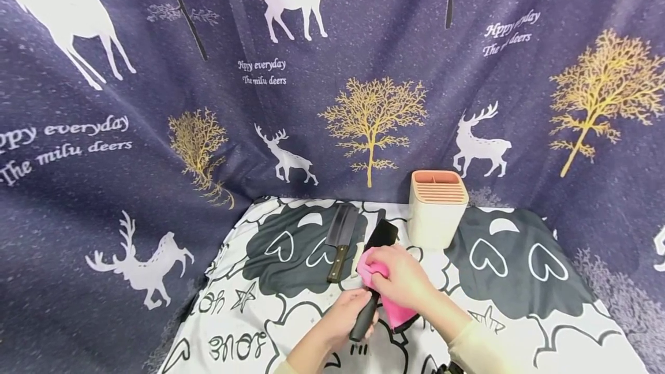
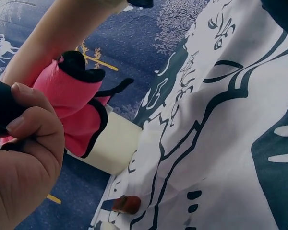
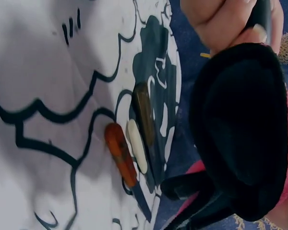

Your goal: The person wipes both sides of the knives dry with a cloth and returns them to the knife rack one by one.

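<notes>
My left hand [image 1: 344, 317] grips the black handle [image 1: 365, 320] of a kitchen knife with a broad black blade [image 1: 383, 233], held tilted above the bedding-like cloth. A pink cloth [image 1: 399, 311] with black edging is bunched in my right hand [image 1: 402, 275], which holds it around the blade near the handle. Part of the blade is hidden by this cloth. The right wrist view shows the cloth's black side [image 3: 240, 134] hanging below the left hand. In the left wrist view, my curled left fingers [image 2: 36, 127] wrap the handle, with pink folds behind.
A cleaver [image 1: 340, 247] with a wooden handle lies left of the held knife. Beside it are a white-handled knife [image 3: 138, 146] and a knife with an orange-brown handle [image 3: 119, 148]. A cream knife block [image 1: 436, 218] with a slotted orange top stands behind, to the right.
</notes>
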`<state>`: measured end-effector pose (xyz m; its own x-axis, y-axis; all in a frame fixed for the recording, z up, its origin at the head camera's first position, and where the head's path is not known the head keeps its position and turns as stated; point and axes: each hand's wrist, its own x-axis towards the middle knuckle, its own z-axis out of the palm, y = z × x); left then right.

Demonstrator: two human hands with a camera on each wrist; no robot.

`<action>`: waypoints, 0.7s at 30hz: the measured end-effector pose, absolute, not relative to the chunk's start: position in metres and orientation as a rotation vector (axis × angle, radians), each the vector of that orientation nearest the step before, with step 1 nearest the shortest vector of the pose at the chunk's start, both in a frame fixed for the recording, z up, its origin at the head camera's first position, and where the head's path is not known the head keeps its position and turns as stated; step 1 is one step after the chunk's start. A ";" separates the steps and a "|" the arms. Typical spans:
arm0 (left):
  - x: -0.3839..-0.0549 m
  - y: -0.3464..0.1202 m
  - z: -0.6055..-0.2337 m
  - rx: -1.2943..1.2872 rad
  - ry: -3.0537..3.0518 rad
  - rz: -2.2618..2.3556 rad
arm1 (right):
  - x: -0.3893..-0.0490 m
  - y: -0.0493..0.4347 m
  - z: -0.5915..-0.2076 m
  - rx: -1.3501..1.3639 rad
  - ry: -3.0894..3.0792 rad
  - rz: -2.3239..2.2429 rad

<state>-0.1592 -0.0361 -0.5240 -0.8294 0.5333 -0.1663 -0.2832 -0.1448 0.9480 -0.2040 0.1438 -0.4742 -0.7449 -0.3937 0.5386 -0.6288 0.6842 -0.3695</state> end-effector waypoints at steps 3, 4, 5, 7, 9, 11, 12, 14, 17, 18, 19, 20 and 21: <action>-0.160 -0.037 -0.524 0.272 1.623 2.013 | -0.199 0.146 -0.479 0.809 -2.453 0.818; -0.161 -0.037 -0.525 0.271 1.632 2.010 | -0.198 0.147 -0.480 0.812 -2.446 0.837; -0.161 -0.037 -0.525 0.271 1.640 2.009 | -0.197 0.148 -0.482 0.817 -2.440 0.859; -0.163 -0.038 -0.525 0.270 1.640 2.009 | -0.196 0.152 -0.484 0.824 -2.437 0.902; -0.164 -0.038 -0.524 0.263 1.626 2.012 | -0.196 0.157 -0.484 0.834 -2.443 0.972; -0.166 -0.037 -0.523 0.237 1.599 2.013 | -0.197 0.164 -0.484 0.856 -2.445 1.043; -0.167 -0.037 -0.523 0.228 1.584 2.019 | -0.197 0.168 -0.483 0.865 -2.444 1.072; -0.169 -0.036 -0.521 0.210 1.568 2.037 | -0.197 0.176 -0.480 0.890 -2.439 1.129; -0.173 -0.034 -0.517 0.194 1.562 2.071 | -0.195 0.183 -0.475 0.918 -2.423 1.161; -0.174 -0.033 -0.516 0.200 1.563 2.083 | -0.195 0.183 -0.473 0.929 -2.416 1.164; -0.175 -0.033 -0.515 0.206 1.567 2.092 | -0.193 0.183 -0.472 0.940 -2.412 1.170; -0.175 -0.032 -0.514 0.211 1.571 2.100 | -0.192 0.181 -0.471 0.954 -2.406 1.161; -0.176 -0.032 -0.513 0.216 1.574 2.104 | -0.190 0.178 -0.470 0.958 -2.404 1.143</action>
<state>-0.1761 -0.0316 -0.5132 -0.8626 0.4779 -0.1661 -0.2942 -0.2067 0.9331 -0.1901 0.1783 -0.4702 -0.7279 -0.4371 0.5284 -0.6857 0.4575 -0.5661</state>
